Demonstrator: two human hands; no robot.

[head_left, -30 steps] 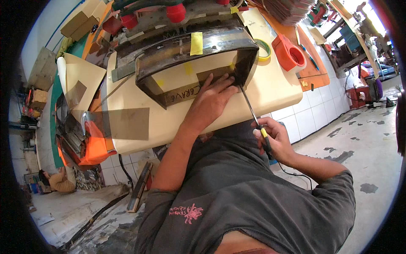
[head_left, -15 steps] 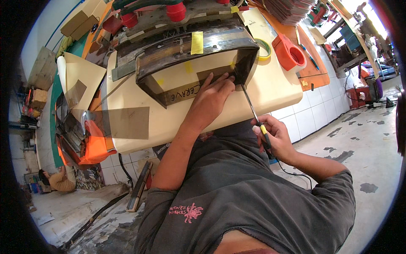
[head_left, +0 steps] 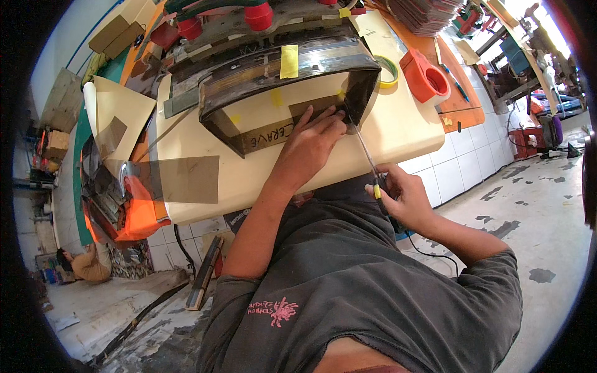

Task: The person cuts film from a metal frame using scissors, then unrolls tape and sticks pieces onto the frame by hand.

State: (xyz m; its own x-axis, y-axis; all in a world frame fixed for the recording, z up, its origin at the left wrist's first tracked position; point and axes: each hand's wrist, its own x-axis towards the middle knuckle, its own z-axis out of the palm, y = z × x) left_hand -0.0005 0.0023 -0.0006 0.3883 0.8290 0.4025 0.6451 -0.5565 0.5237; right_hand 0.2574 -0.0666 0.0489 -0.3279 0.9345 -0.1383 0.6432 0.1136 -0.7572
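Observation:
A dark, smoky translucent box-like frame [head_left: 286, 69] with a curved top edge stands on the table, its open side toward me. My left hand [head_left: 310, 143] reaches over its lower front panel [head_left: 264, 138], fingers stretched out and lying near the inner right corner; the thumb is hidden. In my right hand [head_left: 403, 198] is a corded soldering iron [head_left: 367, 149], as it appears, with a long thin metal shaft and a black-and-yellow handle. Its tip meets the frame's lower right corner, just beside my left fingertips. Yellow tape [head_left: 289, 61] sticks to the frame's top.
Cream sheeting covers the table [head_left: 410, 140]. To the right are a yellow tape roll [head_left: 388, 71], a red tape dispenser [head_left: 424, 76] and a blue pen [head_left: 456, 84]. A smoky flat sheet [head_left: 186, 180] lies left. The black cord [head_left: 435, 255] hangs beside my right arm. Another person [head_left: 92, 264] is low at far left.
My right hand has shifted slightly up and left, turning the iron's handle to a steeper angle. The tip has slid a little along the corner. My left hand has barely moved.

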